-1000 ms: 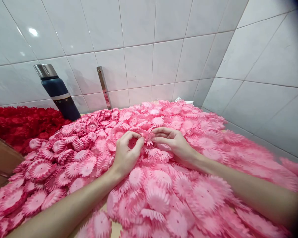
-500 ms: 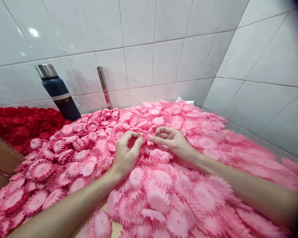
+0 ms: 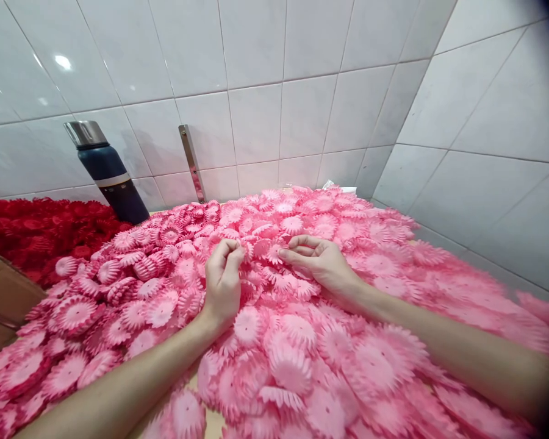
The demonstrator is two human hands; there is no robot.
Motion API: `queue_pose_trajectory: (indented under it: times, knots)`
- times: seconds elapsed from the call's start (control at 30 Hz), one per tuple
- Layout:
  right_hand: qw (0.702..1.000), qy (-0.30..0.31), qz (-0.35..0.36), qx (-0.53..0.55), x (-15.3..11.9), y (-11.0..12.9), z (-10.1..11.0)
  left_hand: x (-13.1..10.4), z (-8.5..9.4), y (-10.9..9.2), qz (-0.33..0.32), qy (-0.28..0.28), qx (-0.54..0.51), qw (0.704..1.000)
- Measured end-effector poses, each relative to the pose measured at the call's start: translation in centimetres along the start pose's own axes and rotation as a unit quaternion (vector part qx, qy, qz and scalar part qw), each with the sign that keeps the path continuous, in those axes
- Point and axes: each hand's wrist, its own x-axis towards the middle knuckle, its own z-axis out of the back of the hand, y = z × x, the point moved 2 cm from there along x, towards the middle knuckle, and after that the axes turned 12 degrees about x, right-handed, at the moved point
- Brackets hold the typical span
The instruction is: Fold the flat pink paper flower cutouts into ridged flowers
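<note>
Pink scalloped petal pieces [image 3: 290, 366] lie heaped over the surface, with darker-edged ones on the left. Near the middle, my left hand [image 3: 224, 280] is closed, thumb against the curled fingers; what is between them, if anything, is too small to make out. To its right, my right hand [image 3: 322, 262] pinches the edge of a small pink petal piece [image 3: 274, 253] between thumb and fingers. The two hands are apart, both just above the heap.
A dark blue bottle [image 3: 112, 177] with a steel cap leans at the back left, beside a red petal heap [image 3: 41, 228]. A metal strip [image 3: 192, 164] leans against the tiled wall [image 3: 256, 116]. Cardboard [image 3: 4, 296] stands at the left edge.
My left hand has moved left, away from the small petal piece, and its fingers have drawn closer together. My right hand has hardly moved.
</note>
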Motion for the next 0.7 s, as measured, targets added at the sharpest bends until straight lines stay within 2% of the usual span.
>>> queue_pose_trajectory:
  times: [0.13,0.4,0.57,0.7]
  knots:
    - [1.000,0.006,0.003,-0.004,-0.27,0.20,-0.31,-0.28,-0.24,-0.31,-0.038,0.074,0.002,0.997]
    - [0.997,0.072,0.011,-0.036,-0.43,0.48,-0.99,-0.23,-0.54,-0.30,-0.038,0.114,0.035,0.992]
    - [0.997,0.072,-0.003,-0.029,-0.55,0.30,-0.95,-0.22,-0.56,-0.28,-0.030,0.116,0.021,0.993]
    - [0.993,0.071,0.012,-0.093,-0.69,0.36,-1.05,-0.18,-0.49,-0.28,-0.028,0.098,0.009,0.995]
